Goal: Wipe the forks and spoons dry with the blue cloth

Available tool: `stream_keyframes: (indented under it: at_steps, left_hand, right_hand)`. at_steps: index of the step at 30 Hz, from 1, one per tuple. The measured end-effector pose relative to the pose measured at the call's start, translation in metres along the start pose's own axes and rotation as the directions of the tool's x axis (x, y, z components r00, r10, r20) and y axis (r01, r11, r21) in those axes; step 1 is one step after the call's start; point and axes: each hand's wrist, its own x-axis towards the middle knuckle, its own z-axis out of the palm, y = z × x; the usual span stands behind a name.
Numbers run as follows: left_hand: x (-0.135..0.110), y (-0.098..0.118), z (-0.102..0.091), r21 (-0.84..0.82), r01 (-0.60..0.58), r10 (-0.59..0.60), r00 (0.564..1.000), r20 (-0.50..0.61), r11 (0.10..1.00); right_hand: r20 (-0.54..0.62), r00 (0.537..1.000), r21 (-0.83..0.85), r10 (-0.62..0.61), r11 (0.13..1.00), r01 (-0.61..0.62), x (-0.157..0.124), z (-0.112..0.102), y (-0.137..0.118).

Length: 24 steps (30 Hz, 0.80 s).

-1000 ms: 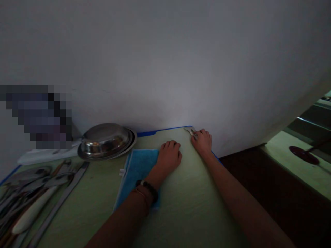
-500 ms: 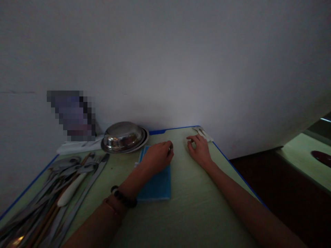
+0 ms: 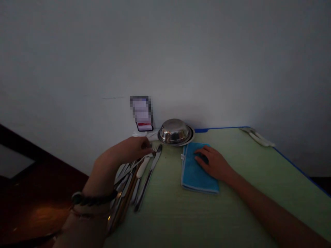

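Note:
My left hand [image 3: 129, 150] reaches over a pile of cutlery [image 3: 134, 177] at the table's left edge, its fingers curled and pinched at a utensil at the top of the pile; which piece it grips I cannot make out. My right hand [image 3: 213, 163] lies flat, fingers stretched, on a folded blue cloth [image 3: 196, 168] in the middle of the pale green table [image 3: 232, 199]. A white-handled knife [image 3: 142, 168] lies among the cutlery.
Steel bowls [image 3: 176, 132] stand upside down on a plate by the wall, next to a phone [image 3: 143, 119] leaning against it. A few utensils [image 3: 256, 136] lie at the far right corner. The table's left edge drops to a dark floor.
The view has swung left. My left hand left the blue cloth and went left to the cutlery pile. My right hand came back from the far corner and settled on the cloth.

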Motion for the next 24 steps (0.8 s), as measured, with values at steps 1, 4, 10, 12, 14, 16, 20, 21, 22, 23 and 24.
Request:
stream_keyframes:
  at_steps: [1,4,10,12,14,16,20,21,22,23,24]
  left_hand:
    - [0.001,-0.008,0.000,0.016,0.034,-0.035,0.999,0.025,0.999]
    - [0.006,-0.022,0.007,0.031,0.078,-0.080,0.993,0.081,0.996]
    - [0.013,-0.033,0.015,0.042,0.146,-0.151,0.978,0.142,0.988]
    - [0.014,-0.036,0.017,0.039,0.160,-0.164,0.972,0.168,0.986]
    - [0.015,-0.038,0.019,0.037,0.171,-0.175,0.967,0.182,0.984]
    - [0.017,-0.039,0.023,0.039,0.188,-0.192,0.964,0.187,0.981]
    - [0.022,-0.038,0.028,0.051,0.222,-0.228,0.955,0.189,0.974]
    - [0.022,-0.036,0.029,0.057,0.232,-0.239,0.953,0.186,0.971]
    - [0.022,-0.035,0.028,0.064,0.243,-0.250,0.951,0.181,0.968]
    - [0.021,-0.033,0.028,0.069,0.252,-0.261,0.949,0.175,0.965]
    - [0.020,-0.031,0.027,0.074,0.260,-0.269,0.948,0.173,0.963]
  right_hand:
    - [0.003,1.000,0.005,-0.002,1.000,0.002,0.001,0.000,0.001]
    - [0.018,1.000,0.021,-0.003,1.000,0.002,0.001,0.000,0.002]
    - [0.038,0.999,0.020,0.016,1.000,-0.016,0.001,0.002,0.003]
    - [0.039,0.999,0.024,0.014,1.000,-0.015,0.002,0.003,0.003]
    - [0.038,0.999,0.029,0.010,1.000,-0.011,0.002,0.004,0.004]
    - [0.038,0.999,0.033,0.008,0.999,-0.010,0.002,0.004,0.005]
    - [0.033,0.999,0.042,-0.006,0.999,0.005,0.001,0.003,0.006]
    - [0.033,0.999,0.044,-0.010,0.999,0.008,0.001,0.003,0.006]
    - [0.035,0.999,0.044,-0.009,0.999,0.008,0.000,0.003,0.006]
    - [0.038,0.999,0.044,-0.006,0.999,0.004,0.000,0.003,0.006]
    - [0.042,0.999,0.043,-0.001,0.999,-0.001,0.001,0.003,0.005]
